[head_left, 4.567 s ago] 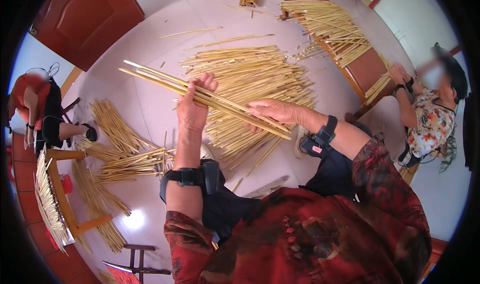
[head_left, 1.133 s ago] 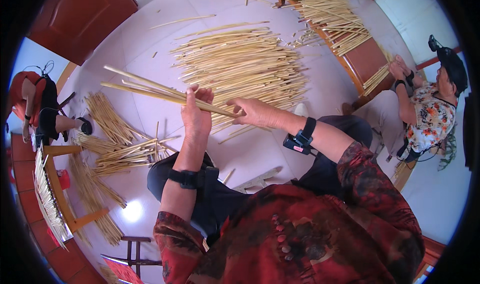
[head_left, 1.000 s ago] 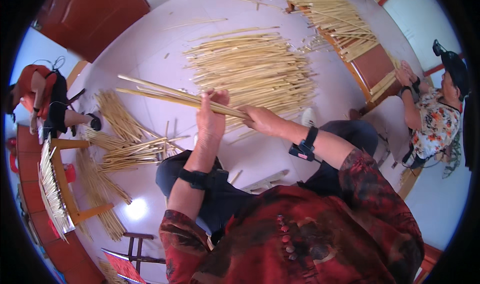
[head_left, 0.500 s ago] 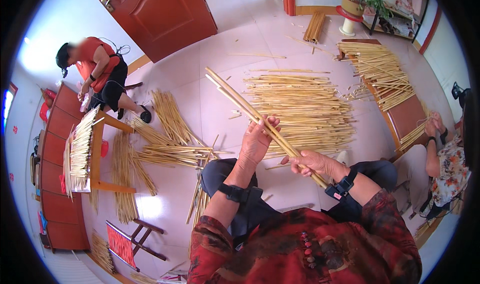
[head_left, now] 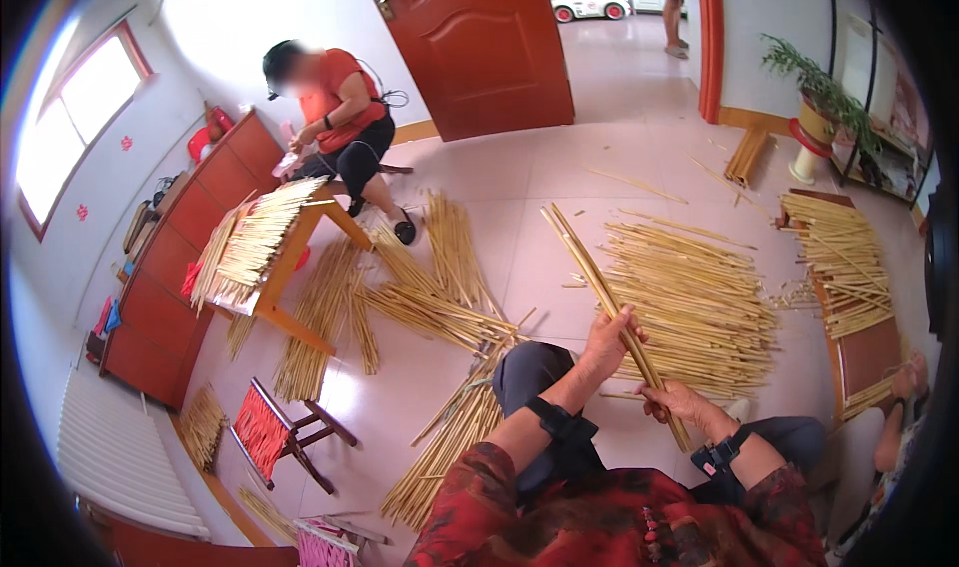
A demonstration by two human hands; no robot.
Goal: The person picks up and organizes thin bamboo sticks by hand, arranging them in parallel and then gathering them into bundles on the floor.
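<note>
A few long, straw-coloured sticks (head_left: 589, 263) slant across in front of me, held together in both hands. My left hand (head_left: 607, 341) is closed around them near the middle. Lower down, close to their near end, my right hand (head_left: 677, 407) grips the same sticks. Just beyond my hands, a broad layer of similar sticks (head_left: 694, 312) lies side by side on the floor.
More stick bundles (head_left: 440, 317) lie on the floor to the left, beside a wooden table (head_left: 290, 319) loaded with sticks. A folding stool (head_left: 262, 432) stands nearer. One person (head_left: 345, 107) sits at the far left; another person's hand (head_left: 907, 377) shows at right, by a stick-covered bench (head_left: 867, 355).
The view has swung left and up, so the scene sits further right and lower, and a window and doorway show more. Both hands still hold the sticks.
</note>
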